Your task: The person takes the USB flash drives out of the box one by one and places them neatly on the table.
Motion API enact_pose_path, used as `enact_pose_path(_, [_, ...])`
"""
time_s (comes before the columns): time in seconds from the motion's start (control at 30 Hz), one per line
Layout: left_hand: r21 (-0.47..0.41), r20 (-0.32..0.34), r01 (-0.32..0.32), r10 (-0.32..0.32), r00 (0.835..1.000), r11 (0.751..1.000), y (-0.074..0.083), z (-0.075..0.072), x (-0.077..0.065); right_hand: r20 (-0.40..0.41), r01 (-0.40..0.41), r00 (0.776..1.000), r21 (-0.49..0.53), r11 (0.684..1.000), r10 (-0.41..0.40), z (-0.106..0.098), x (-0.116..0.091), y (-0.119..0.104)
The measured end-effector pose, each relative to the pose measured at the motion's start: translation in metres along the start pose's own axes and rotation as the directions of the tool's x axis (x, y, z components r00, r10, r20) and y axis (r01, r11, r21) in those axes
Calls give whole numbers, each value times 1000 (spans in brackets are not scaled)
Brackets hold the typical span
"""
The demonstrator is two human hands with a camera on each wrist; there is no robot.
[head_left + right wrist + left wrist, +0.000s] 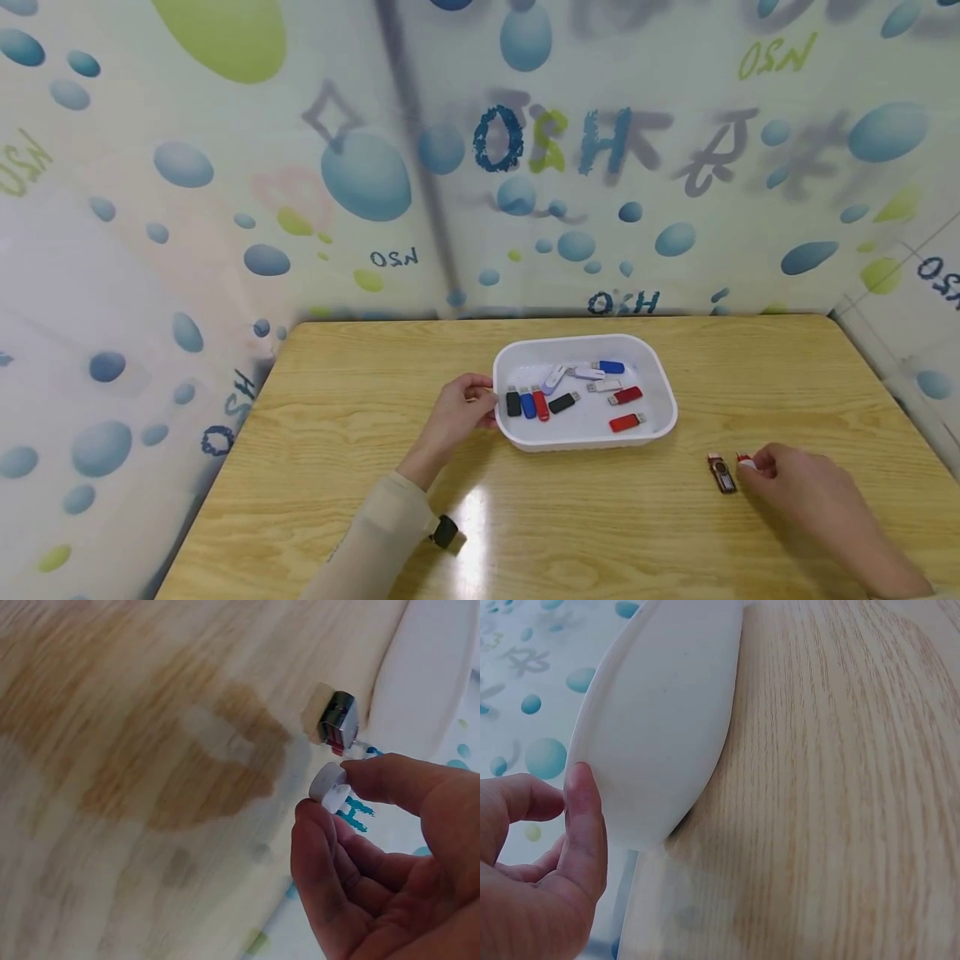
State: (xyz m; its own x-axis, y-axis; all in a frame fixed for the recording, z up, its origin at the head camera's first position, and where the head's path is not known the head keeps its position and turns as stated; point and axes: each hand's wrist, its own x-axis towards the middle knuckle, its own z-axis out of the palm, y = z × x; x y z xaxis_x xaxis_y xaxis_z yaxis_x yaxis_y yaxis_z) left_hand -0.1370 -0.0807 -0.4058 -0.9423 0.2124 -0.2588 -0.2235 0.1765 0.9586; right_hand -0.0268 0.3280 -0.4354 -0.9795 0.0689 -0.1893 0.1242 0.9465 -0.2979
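Note:
My left hand [456, 410] grips the left rim of a white plastic tray [585, 445], its thumb [585, 799] against the outer wall. Inside the tray lie several USB sticks; a black stick [513, 404], a blue stick [528, 406] and a red stick [540, 404] line up at the left end. Right of the tray, my right hand [806, 487] pinches a red-and-white USB stick [746, 461] between thumb and fingertips. Its rounded white end [327, 784] shows in the right wrist view. Just left of that hand, a dark brown USB stick [722, 474] lies on the table.
The wooden table [337, 467] meets a wall [450, 275] printed with blue and green drops behind the tray. Farther right in the tray are white sticks [555, 379], a blue stick [611, 367] and red sticks [627, 422]. A dark watch-like object [445, 531] sits at the left sleeve.

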Motion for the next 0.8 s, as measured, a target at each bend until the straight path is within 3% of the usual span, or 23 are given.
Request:
enact_pose_path(0.3, [6,-4,2,-2,1000,1000,-3,-2,3,10,-17,1000,-13,1000,17,5,3,3])
enact_pose_path(0.53, [10,-26,-22,22,999,1000,-29,-3,21,-6,-11,1000,-24,1000,11,8,3,5])
enact_pose_path(0.8, [12,-25,-15,16,1000,1000,-29,-3,21,-40,4,999,-34,999,-5,10,2,3])
